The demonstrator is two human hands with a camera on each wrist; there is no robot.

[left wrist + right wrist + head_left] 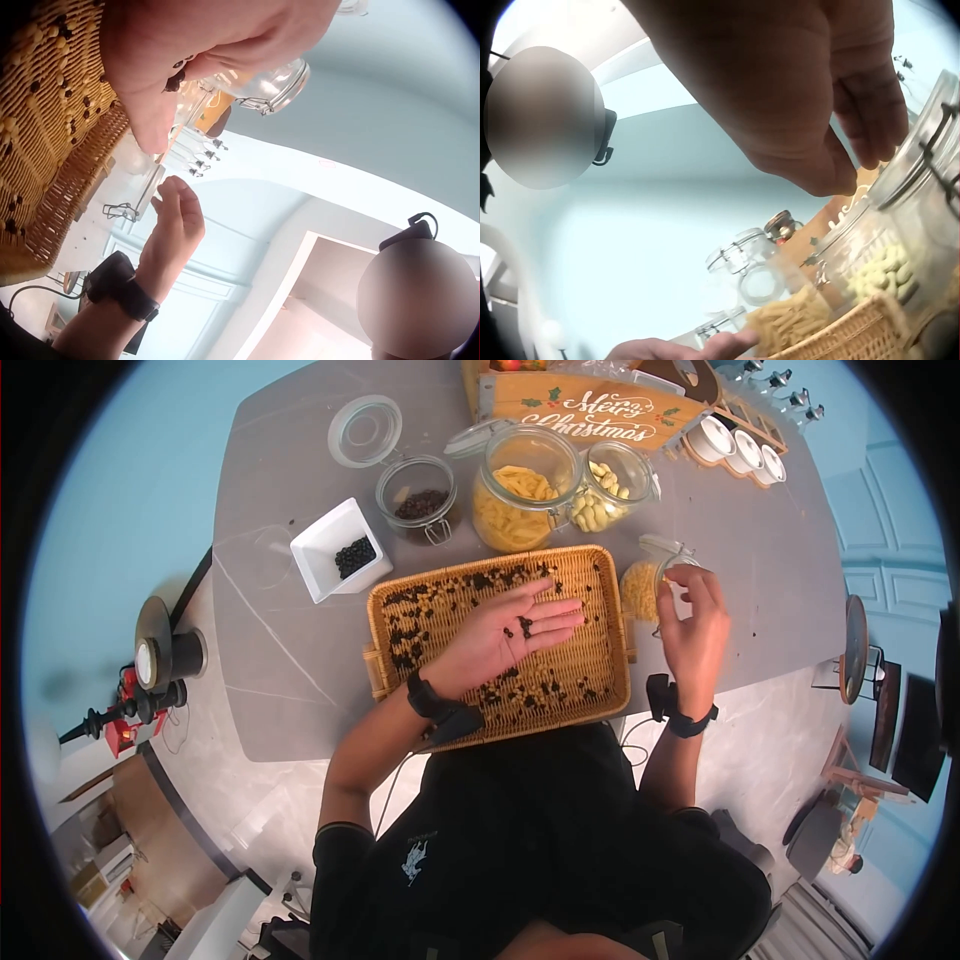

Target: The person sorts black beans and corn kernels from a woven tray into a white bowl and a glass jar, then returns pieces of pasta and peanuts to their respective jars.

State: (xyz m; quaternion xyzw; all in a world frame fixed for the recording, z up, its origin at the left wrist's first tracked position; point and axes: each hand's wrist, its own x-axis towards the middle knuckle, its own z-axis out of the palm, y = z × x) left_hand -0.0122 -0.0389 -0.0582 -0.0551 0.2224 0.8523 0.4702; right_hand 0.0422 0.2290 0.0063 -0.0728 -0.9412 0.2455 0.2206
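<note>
My left hand (510,633) is palm up over the wicker tray (622,650), fingers straight, with several small dark beans (526,627) lying on the palm and fingers. Beneath it, yellow kernels and dark beans (405,645) are scattered over the tray. To the right, my right hand (697,622) hangs over the small glass jar of yellow kernels (640,590), fingertips at its mouth. In the right wrist view, the thumb and fingers (866,131) point down, bent and slightly apart, and nothing shows between them.
Behind the tray stand a white square bowl of black beans (312,565), a jar of dark beans (418,485), a pasta jar (520,530) and a jar of pale green pieces (600,505). Farther back are a wooden Christmas crate (545,402) and white canisters (742,452).
</note>
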